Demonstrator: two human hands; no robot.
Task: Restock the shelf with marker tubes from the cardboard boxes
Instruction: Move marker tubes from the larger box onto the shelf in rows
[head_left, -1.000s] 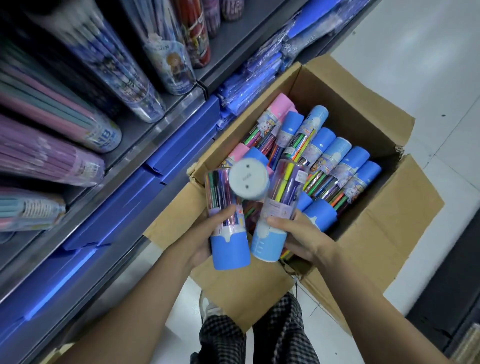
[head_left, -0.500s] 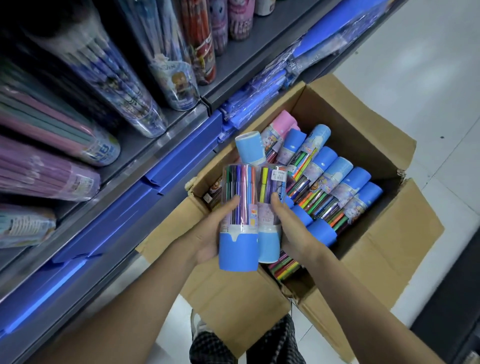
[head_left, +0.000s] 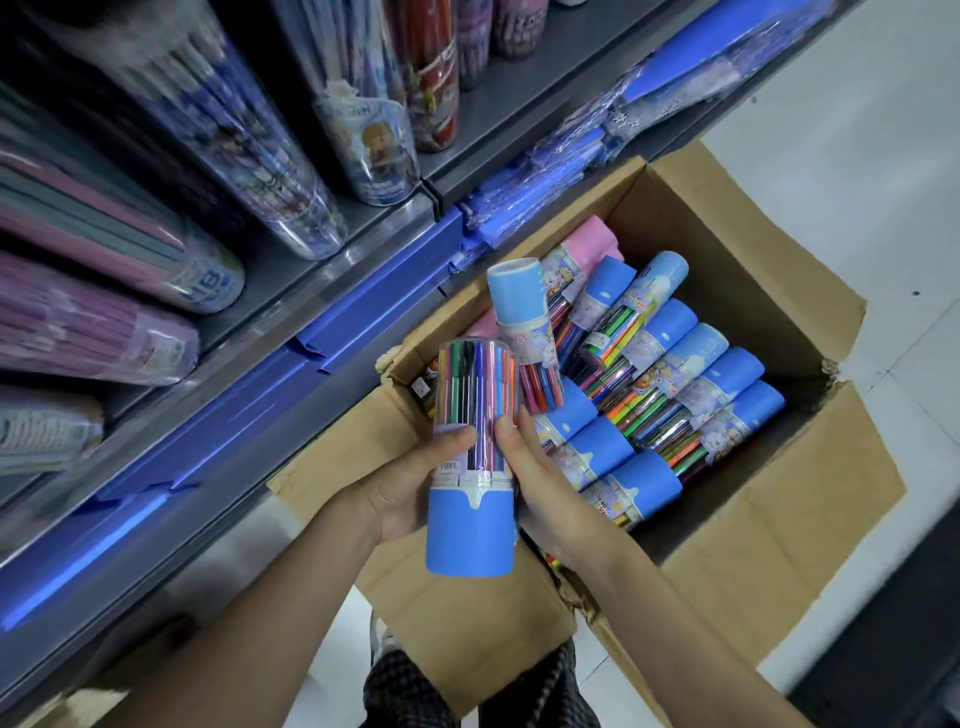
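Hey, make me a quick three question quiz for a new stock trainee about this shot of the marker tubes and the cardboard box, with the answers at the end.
1. True or false: the cardboard box is empty.
2. What colour is the cap on the marker tube gripped between the left hand and right hand? A) pink B) blue C) red
3. Fill in: among the mostly blue-capped tubes in the box, one at the far end, the pink-capped tube, has a ____ cap.

Key
1. False: it holds many tubes lying on their sides.
2. B
3. pink
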